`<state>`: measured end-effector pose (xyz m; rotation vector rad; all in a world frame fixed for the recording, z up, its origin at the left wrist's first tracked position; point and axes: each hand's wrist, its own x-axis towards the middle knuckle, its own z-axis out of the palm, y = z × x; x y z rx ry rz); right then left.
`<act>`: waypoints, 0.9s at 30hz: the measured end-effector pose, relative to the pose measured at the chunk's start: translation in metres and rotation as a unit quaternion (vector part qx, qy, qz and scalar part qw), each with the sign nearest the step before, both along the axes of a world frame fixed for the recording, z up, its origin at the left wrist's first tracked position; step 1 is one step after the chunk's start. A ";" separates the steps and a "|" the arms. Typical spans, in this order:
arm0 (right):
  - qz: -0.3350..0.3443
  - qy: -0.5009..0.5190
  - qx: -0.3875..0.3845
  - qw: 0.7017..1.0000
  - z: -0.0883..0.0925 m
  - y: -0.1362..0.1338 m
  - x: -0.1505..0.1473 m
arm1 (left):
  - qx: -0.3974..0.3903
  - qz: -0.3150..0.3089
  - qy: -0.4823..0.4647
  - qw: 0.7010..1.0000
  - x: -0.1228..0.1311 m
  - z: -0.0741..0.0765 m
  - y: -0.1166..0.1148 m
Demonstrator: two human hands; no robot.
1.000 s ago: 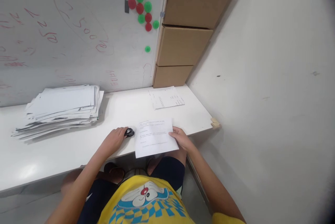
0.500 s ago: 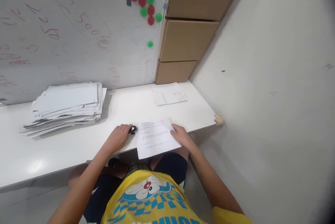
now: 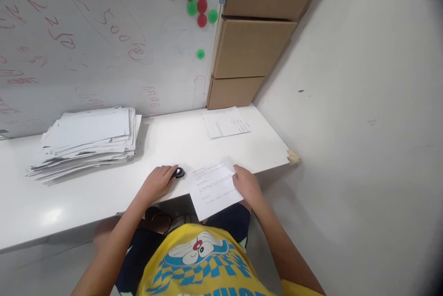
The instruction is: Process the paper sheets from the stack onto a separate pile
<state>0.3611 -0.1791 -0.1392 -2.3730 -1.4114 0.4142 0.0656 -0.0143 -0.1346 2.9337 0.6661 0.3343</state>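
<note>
My left hand (image 3: 159,184) rests on the front of the white table, its fingers closed round a small black rounded object (image 3: 179,172) with a pale oval on top. Most of that object is under my fingers, so its kind cannot be made out. In my right hand (image 3: 247,185) is a printed paper sheet (image 3: 214,190), pinched at its right edge. The sheet is tilted and its near corner hangs past the table edge, over my lap. A gap separates the black object from the sheet.
A tall, uneven stack of papers (image 3: 90,132) stands on the white table (image 3: 166,141) at the left. Other printed sheets (image 3: 226,123) lie at the back right. Behind are a whiteboard (image 3: 114,74) with magnets and cardboard boxes (image 3: 254,49). A wall (image 3: 363,148) bounds the right.
My right hand has drawn the sheet to the right and toward me, and the sheet is turned more. The gap to the black object has grown. My left hand keeps its hold.
</note>
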 end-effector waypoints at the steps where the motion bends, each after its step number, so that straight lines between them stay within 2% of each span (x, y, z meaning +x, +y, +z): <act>1: -0.009 0.007 0.006 1.000 -0.001 -0.002 0.001 | 0.004 0.000 0.002 1.000 0.000 0.000 0.000; 6: -0.027 0.161 0.079 0.983 -0.012 -0.009 0.012 | 0.018 -0.003 0.005 1.000 -0.003 -0.003 0.002; 13: 0.009 0.363 0.126 0.923 -0.032 -0.011 0.029 | 0.029 0.003 -0.024 0.999 -0.004 -0.010 0.002; 15: -0.003 0.396 0.137 0.908 -0.033 -0.007 0.030 | 0.035 0.005 -0.021 0.999 -0.005 -0.011 0.002; 19: -0.066 0.425 0.144 0.891 -0.034 0.004 0.026 | 0.050 0.000 -0.023 0.998 -0.008 -0.014 0.001; 21: -0.075 0.427 0.148 0.889 -0.034 0.010 0.023 | 0.052 -0.002 -0.036 0.998 -0.009 -0.015 0.001; 23: -0.071 0.419 0.149 0.893 -0.036 0.015 0.020 | 0.053 -0.003 -0.040 0.998 -0.010 -0.016 0.001; 27: -0.077 0.366 0.126 0.919 -0.040 0.022 0.014 | 0.054 -0.005 -0.035 0.998 -0.010 -0.016 0.001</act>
